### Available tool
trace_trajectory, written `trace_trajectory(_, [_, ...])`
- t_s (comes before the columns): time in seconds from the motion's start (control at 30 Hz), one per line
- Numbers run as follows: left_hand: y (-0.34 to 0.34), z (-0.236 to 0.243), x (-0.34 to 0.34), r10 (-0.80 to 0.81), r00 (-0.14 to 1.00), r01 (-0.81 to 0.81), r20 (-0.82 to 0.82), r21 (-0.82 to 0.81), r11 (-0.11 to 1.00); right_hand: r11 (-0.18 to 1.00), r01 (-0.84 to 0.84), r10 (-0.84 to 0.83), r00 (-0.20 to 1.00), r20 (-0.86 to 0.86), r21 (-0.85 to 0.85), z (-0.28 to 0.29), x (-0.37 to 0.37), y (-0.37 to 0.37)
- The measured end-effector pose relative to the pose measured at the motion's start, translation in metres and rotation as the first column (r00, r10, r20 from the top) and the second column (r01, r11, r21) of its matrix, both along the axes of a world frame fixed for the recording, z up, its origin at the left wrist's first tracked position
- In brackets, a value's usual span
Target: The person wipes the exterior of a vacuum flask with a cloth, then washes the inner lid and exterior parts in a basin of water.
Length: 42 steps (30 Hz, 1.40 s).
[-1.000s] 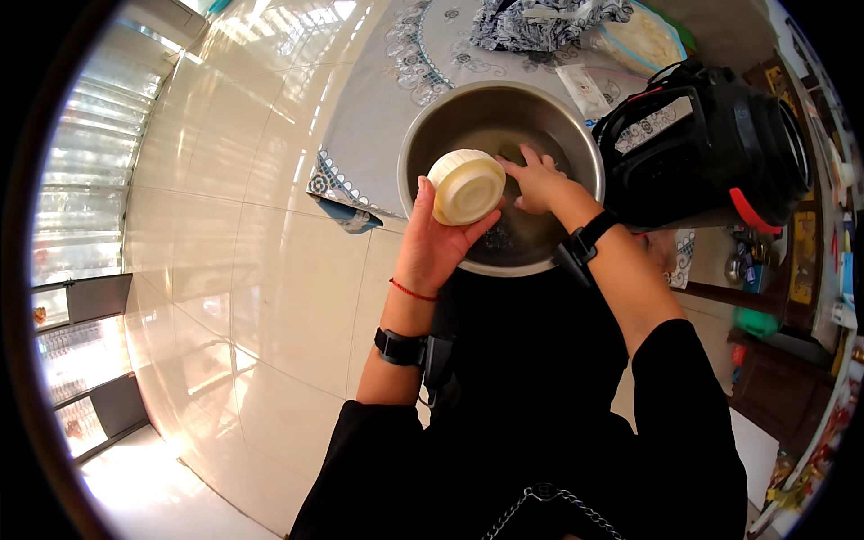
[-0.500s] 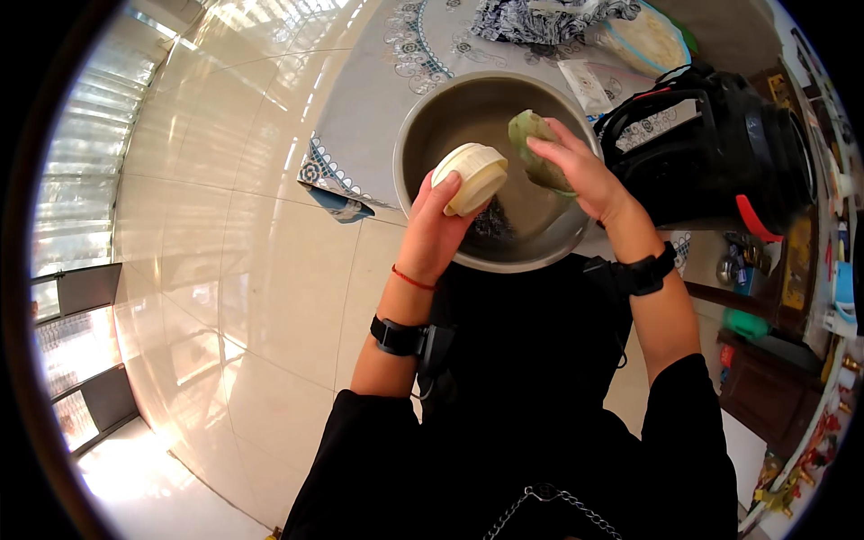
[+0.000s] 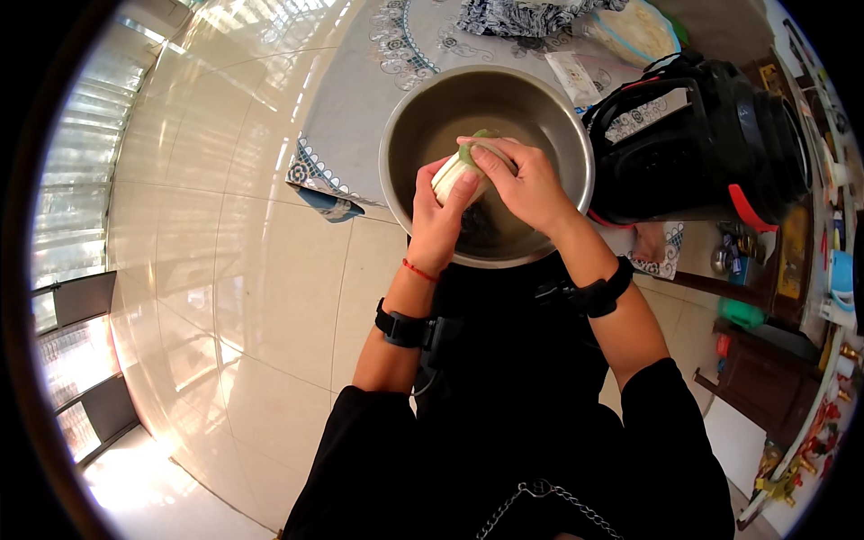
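Over a wide steel basin [image 3: 549,117] holding cloudy water, my two hands are together. My left hand [image 3: 434,220] is closed around a round cream plastic lid [image 3: 446,180], which is tilted and partly covered by the fingers. My right hand [image 3: 533,184] presses a thin green pad [image 3: 466,154], cloth or sponge, against the lid's top; most of the pad is hidden under the fingers. A dark patch [image 3: 477,222] shows in the basin below my hands, too unclear to name.
The basin stands at the edge of a table with a grey patterned tablecloth [image 3: 346,117]. To its right lies a large black jug with a handle [image 3: 711,144]. Farther back are a white packet [image 3: 571,78], a bowl-like container [image 3: 637,34] and a bundled patterned cloth [image 3: 526,15].
My right hand has moved left and brought the green pad onto the lid. Before, the hands were apart and the lid was in fuller view.
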<state>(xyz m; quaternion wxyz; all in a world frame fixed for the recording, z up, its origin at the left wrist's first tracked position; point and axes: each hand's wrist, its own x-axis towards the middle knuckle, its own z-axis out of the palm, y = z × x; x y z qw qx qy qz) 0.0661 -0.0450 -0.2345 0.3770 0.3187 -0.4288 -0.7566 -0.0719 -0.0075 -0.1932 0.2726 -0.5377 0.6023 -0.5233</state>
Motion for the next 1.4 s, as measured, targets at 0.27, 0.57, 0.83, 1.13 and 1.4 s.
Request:
trace_trajectory(0.27, [-0.002,0.007,-0.001,-0.089,0.996,0.088,0.007,0.069,0.994,0.956,0.041,-0.164,0.896,0.413,0.291,-0.005,-0.011,0.003])
trace_trajectory(0.57, [-0.011,0.01,0.003,-0.223,0.942,0.287,-0.249,0.261,0.922,0.995,-0.068,0.056,0.985,0.161,0.068,0.011,0.001,0.011])
trace_trajectory(0.83, [-0.008,0.019,0.005,-0.252,0.893,0.347,-0.373,0.213,0.914,0.93,0.083,-0.253,0.852,0.458,0.359,-0.013,-0.02,0.01])
trace_trajectory(1.13, [-0.004,0.031,0.001,-0.15,0.961,0.161,-0.234,0.032,0.986,0.94,-0.105,-0.283,0.289,0.914,0.324,0.018,-0.016,0.039])
trace_trajectory(1.4, [0.008,0.032,-0.007,0.106,0.957,0.136,0.27,-0.741,0.658,0.935,-0.119,-0.258,0.412,0.874,0.333,0.029,-0.016,0.034])
